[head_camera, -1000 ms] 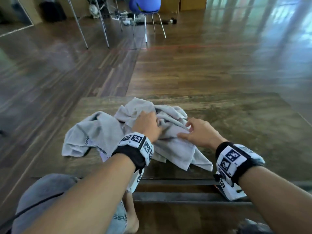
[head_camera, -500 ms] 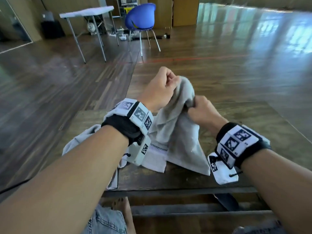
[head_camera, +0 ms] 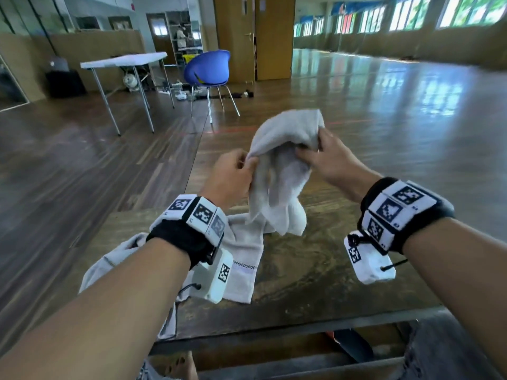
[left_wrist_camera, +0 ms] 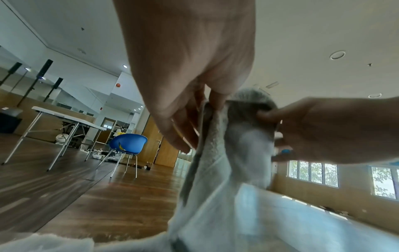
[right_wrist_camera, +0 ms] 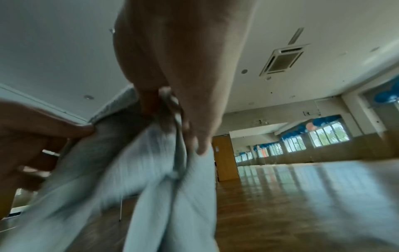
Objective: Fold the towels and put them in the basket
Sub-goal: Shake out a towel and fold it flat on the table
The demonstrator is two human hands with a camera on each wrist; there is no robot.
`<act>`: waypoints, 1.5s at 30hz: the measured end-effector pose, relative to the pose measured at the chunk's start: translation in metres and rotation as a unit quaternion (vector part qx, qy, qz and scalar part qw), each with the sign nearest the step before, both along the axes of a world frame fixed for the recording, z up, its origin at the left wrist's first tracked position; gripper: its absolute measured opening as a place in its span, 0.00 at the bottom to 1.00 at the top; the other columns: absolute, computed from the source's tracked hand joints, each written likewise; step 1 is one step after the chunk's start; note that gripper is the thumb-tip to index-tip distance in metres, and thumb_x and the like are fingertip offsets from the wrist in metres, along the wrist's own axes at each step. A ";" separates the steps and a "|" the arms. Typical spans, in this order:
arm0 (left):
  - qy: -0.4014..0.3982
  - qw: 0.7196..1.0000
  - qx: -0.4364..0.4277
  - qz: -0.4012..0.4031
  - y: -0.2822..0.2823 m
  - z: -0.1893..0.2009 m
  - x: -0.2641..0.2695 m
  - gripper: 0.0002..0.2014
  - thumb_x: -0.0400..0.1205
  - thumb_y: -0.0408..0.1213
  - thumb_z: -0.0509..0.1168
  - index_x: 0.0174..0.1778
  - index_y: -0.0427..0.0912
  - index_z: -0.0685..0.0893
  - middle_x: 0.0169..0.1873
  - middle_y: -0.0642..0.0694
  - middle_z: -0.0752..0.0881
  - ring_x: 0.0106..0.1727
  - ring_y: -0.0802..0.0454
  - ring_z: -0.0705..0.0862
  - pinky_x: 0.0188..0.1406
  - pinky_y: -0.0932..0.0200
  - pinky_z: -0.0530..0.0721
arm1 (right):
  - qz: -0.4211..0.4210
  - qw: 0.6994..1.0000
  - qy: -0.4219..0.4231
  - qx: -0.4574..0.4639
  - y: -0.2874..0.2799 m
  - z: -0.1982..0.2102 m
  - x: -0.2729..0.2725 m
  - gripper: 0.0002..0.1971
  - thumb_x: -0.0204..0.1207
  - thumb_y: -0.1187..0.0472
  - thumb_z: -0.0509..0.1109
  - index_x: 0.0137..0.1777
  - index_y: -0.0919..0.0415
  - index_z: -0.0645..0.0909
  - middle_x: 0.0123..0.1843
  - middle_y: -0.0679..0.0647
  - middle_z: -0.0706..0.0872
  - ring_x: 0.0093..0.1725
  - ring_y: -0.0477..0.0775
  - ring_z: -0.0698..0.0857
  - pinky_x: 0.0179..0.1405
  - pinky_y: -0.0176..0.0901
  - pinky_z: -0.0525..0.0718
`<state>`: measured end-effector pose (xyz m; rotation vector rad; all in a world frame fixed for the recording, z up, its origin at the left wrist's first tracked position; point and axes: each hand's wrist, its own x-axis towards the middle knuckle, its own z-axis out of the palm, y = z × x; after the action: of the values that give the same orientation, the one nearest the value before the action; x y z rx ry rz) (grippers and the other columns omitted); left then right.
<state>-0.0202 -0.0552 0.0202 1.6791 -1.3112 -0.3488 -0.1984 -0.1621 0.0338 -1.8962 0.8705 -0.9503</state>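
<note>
Both your left hand [head_camera: 233, 174] and right hand [head_camera: 329, 157] pinch the bunched grey towel [head_camera: 279, 171] aloft, so find its corners next and spread it.

Pale grey towel [head_camera: 279, 171], second grey towel [head_camera: 244, 259] with checkered band, blue chair [head_camera: 207, 68], brown wooden table [head_camera: 315, 272]

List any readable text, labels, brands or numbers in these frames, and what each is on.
No readable text.
Left wrist band: black-and-white square marker codes, no words; tiny marks beside them too small to read.
Right wrist band: the same, unreadable.
White camera units under both wrists: one marker code each, no lettering.
Wooden door: pale paper sign, too blurred to read.
Held towel: no label visible.
</note>
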 end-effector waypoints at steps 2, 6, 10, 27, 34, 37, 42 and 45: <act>-0.021 0.999 0.038 0.003 -0.001 -0.008 -0.002 0.18 0.89 0.43 0.59 0.36 0.38 0.80 0.32 0.41 0.86 0.39 0.37 0.87 0.44 0.40 0.89 | -0.039 0.993 0.108 0.025 0.000 -0.018 -0.006 0.25 0.78 0.56 0.76 0.72 0.63 0.76 0.61 0.56 0.86 0.59 0.54 0.86 0.55 0.48 0.86; -0.032 0.996 0.086 0.011 -0.003 -0.023 -0.010 0.22 0.90 0.43 0.56 0.41 0.28 0.83 0.36 0.35 0.85 0.38 0.46 0.78 0.34 0.59 0.74 | -0.037 0.986 0.152 0.055 0.017 -0.047 -0.015 0.33 0.76 0.52 0.79 0.77 0.57 0.70 0.63 0.50 0.79 0.59 0.50 0.81 0.49 0.40 0.78; -0.052 0.990 0.129 0.012 0.001 -0.026 -0.019 0.24 0.90 0.47 0.56 0.48 0.28 0.86 0.34 0.39 0.85 0.32 0.51 0.77 0.28 0.60 0.71 | 0.058 0.988 0.131 0.051 0.041 -0.057 -0.016 0.26 0.70 0.43 0.82 0.65 0.47 0.80 0.58 0.44 0.87 0.57 0.43 0.86 0.46 0.39 0.81; 0.074 0.986 0.095 -0.116 0.010 0.020 -0.041 0.13 0.87 0.33 0.61 0.55 0.25 0.83 0.46 0.21 0.87 0.36 0.37 0.84 0.33 0.49 0.80 | 0.071 0.996 0.061 -0.006 0.043 -0.042 -0.013 0.23 0.72 0.56 0.82 0.65 0.51 0.80 0.56 0.45 0.90 0.57 0.43 0.88 0.56 0.40 0.86; -0.146 0.988 0.052 -0.015 0.001 0.045 -0.040 0.17 0.89 0.43 0.58 0.45 0.34 0.84 0.34 0.41 0.86 0.33 0.41 0.84 0.34 0.53 0.80 | -0.050 0.985 0.113 -0.123 0.035 -0.027 -0.009 0.16 0.78 0.58 0.68 0.27 0.49 0.75 0.25 0.45 0.78 0.29 0.46 0.75 0.23 0.33 0.71; -0.202 0.978 0.034 0.024 0.002 0.054 -0.031 0.12 0.88 0.41 0.59 0.50 0.40 0.87 0.45 0.38 0.88 0.45 0.36 0.87 0.46 0.44 0.88 | -0.046 0.989 0.098 -0.101 0.025 -0.013 -0.018 0.17 0.79 0.45 0.74 0.31 0.50 0.83 0.22 0.39 0.80 0.24 0.39 0.77 0.20 0.30 0.72; -0.239 0.970 0.000 0.040 0.002 0.063 -0.025 0.09 0.85 0.40 0.65 0.41 0.46 0.88 0.36 0.42 0.87 0.45 0.38 0.86 0.44 0.46 0.85 | -0.033 0.985 0.098 -0.141 0.015 0.005 -0.030 0.20 0.82 0.46 0.72 0.31 0.54 0.78 0.21 0.40 0.74 0.23 0.40 0.70 0.23 0.30 0.68; -0.223 0.973 -0.013 0.057 0.000 0.066 -0.025 0.09 0.85 0.40 0.65 0.40 0.48 0.87 0.37 0.42 0.87 0.46 0.37 0.85 0.45 0.44 0.85 | -0.009 0.982 0.107 -0.153 0.014 0.012 -0.037 0.10 0.80 0.50 0.75 0.39 0.52 0.84 0.34 0.43 0.86 0.34 0.43 0.82 0.34 0.38 0.79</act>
<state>-0.0449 -0.0554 0.0863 1.8680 -1.5194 0.1242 -0.2355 -0.1480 0.0462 -2.2894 0.9067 -0.9451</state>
